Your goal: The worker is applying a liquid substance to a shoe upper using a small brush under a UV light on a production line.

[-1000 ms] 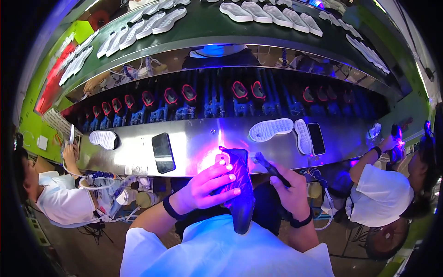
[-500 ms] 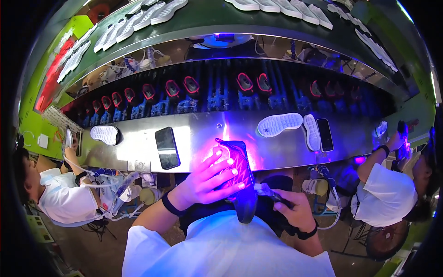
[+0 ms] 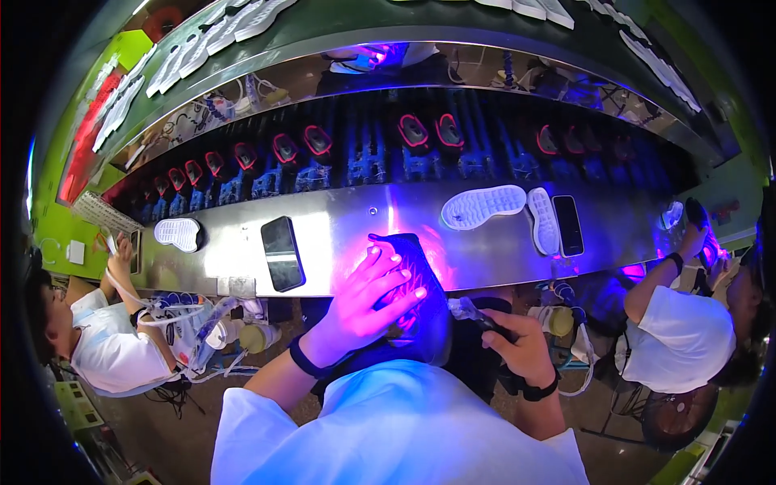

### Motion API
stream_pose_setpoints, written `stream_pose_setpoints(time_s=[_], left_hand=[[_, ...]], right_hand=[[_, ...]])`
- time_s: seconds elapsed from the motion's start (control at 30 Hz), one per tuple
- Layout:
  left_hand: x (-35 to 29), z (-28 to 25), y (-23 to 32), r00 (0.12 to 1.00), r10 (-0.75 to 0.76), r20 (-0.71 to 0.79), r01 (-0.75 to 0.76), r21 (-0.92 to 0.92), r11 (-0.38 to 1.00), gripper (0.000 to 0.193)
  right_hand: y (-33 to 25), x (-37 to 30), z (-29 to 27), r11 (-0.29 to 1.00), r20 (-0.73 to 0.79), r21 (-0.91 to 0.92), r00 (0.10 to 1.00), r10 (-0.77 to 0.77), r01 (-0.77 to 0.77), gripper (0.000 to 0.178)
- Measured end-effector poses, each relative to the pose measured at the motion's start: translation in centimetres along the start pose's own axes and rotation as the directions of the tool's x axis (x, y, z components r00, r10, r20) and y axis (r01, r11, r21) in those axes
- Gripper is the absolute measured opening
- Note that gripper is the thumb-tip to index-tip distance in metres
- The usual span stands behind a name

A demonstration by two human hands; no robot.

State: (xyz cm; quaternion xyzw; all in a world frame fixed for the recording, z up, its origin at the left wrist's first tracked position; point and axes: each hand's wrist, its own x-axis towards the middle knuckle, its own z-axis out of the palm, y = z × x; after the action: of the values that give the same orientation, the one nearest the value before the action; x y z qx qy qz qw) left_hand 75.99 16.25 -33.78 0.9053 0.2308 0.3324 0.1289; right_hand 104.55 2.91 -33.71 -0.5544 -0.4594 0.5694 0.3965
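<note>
- We look down from the head camera at a long steel workbench that bends across the middle of the view, lit violet near its centre.
- Behind it runs a dark rack holding rows of shoe forms with red and pink rims.
- Two other people in white shirts sit at the bench: one at the far left, one at the far right with a raised arm.
- Our own white sleeves and chest fill the lower middle of the view.
- A black shoe upper stands against the near bench edge, just in front of our chest, its toe end towards the bench and glowing pink in the light.
- Our left hand lies on that upper, fingers spread over its top and side, grasping it; a dark band circles the wrist.
- Our right hand is clenched around a slim dark tool, whose pale tip points at the upper's right side. We cannot tell whether the tip touches it.
- Two white soles lie on the bench to the right of the upper, well apart from it.
- A black flat slab lies on the bench left of the upper, and another beside the soles.
- One small white sole rests far left.
</note>
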Motion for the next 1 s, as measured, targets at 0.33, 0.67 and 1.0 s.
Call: stream_pose_setpoints(time_s=[0.33, 0.67, 1.0], left_hand=[[-1.2, 0.3, 1.1, 0.977, -0.206, 0.047, 0.207, -0.024, 0.978, 0.063], [-3.0, -0.5, 2.0, 0.884, -0.456, 0.105, 0.446, 0.111, 0.888, 0.061], [-1.6, -2.3, 0.8, 0.806, -0.529, 0.266, 0.568, -0.093, 0.818, 0.063]], right_hand=[[2.7, -2.5, 2.2, 0.982, -0.011, 0.181, 0.998, 0.056, -0.053, 0.038], [2.3, -3.7, 4.9, 0.997, -0.18, 0.02, 0.98, 0.08, -0.078, 0.039], [-2.3, -0.1, 1.6, 0.845, -0.039, -0.512, 0.979, -0.201, 0.153, 0.04]])
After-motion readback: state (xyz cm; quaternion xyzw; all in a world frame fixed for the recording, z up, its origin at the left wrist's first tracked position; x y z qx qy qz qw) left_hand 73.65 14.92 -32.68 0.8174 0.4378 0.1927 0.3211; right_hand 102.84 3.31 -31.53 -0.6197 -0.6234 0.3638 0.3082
